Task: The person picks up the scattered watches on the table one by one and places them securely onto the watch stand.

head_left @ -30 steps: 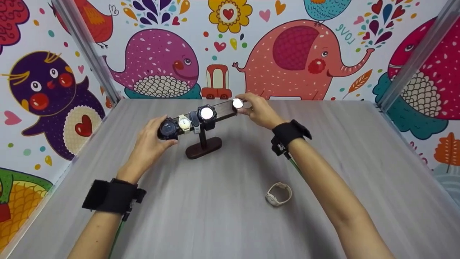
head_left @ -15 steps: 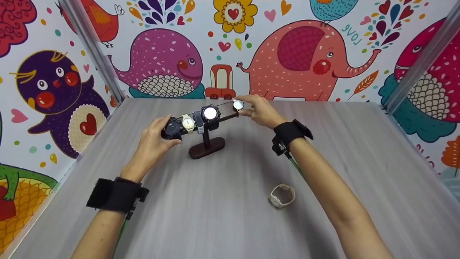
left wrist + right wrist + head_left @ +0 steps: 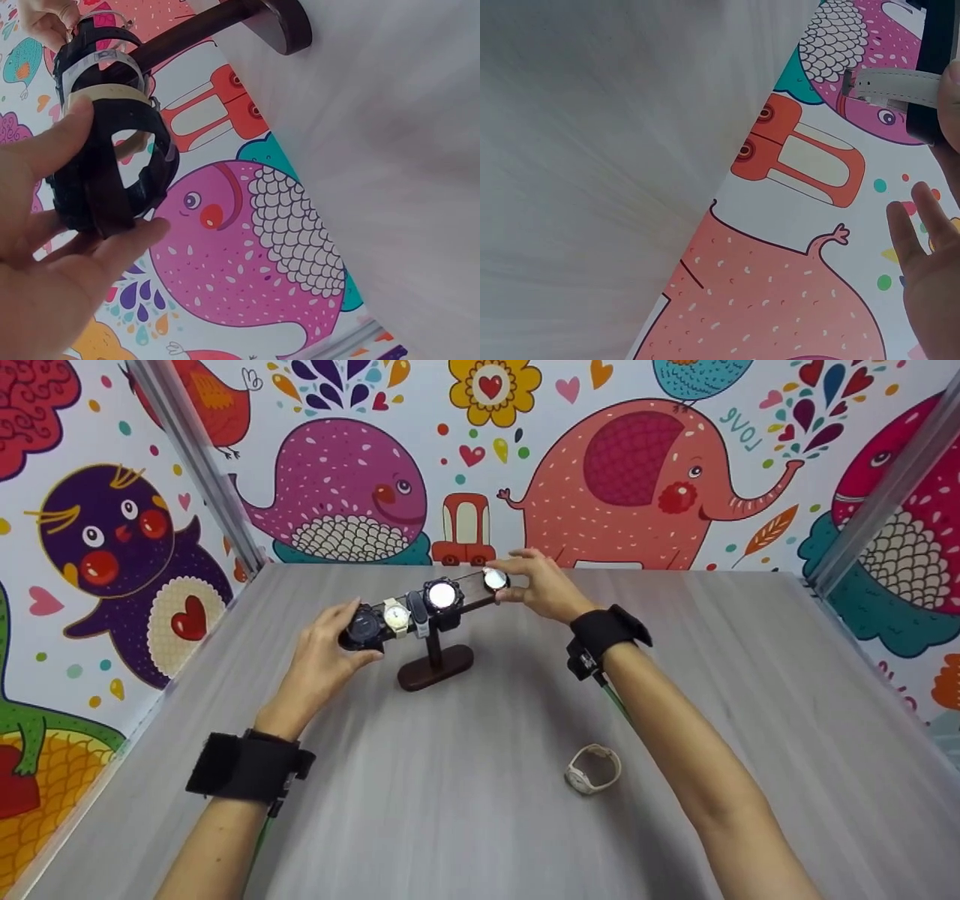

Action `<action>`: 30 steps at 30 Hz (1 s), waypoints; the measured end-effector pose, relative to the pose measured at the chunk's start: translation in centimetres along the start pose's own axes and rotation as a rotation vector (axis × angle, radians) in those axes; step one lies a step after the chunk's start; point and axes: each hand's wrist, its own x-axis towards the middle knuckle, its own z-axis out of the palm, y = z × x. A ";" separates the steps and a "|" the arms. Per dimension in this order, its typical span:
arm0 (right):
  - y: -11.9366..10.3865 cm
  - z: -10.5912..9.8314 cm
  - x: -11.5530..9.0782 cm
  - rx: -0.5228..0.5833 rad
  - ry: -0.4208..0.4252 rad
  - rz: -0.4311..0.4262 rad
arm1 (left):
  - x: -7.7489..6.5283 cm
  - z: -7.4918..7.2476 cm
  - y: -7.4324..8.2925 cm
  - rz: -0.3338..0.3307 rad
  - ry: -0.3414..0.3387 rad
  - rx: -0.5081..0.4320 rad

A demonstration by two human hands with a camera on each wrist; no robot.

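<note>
A dark wooden watch stand (image 3: 435, 667) stands on the table, its bar slanting up to the right. My left hand (image 3: 319, 660) grips the bar's left end, thumb and fingers around the black watch (image 3: 365, 625) there; the left wrist view shows the black watch (image 3: 135, 161) from its end. Along the bar sit a cream watch (image 3: 397, 616), a grey band (image 3: 418, 611) and a black watch with a glaring face (image 3: 442, 595). At the right end my right hand (image 3: 551, 589) pinches a small round wristwatch (image 3: 495, 579). Its pale strap (image 3: 900, 86) hangs unbuckled in the right wrist view.
A beige watch (image 3: 579, 780), strap closed in a loop, lies on the grey table (image 3: 465, 825) near the right forearm. Walls with cartoon animals (image 3: 615, 487) close off the back and sides. Black cuffs (image 3: 244, 765) with green cables sit on both wrists.
The head view has turned slightly, so the scene sits further right. Against the stand, the small watch has shifted slightly left with the right hand. The left hand keeps its grip.
</note>
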 end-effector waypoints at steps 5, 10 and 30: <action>-0.1 -0.1 0.1 -0.006 0.025 0.015 | 0.1 0.0 0.2 0.002 -0.004 0.002; -0.4 0.0 0.3 -0.001 0.027 0.013 | 0.3 0.0 0.3 0.021 -0.002 0.013; -1.7 2.2 0.8 -0.027 0.000 -0.076 | 0.0 0.1 -0.1 0.007 0.016 0.007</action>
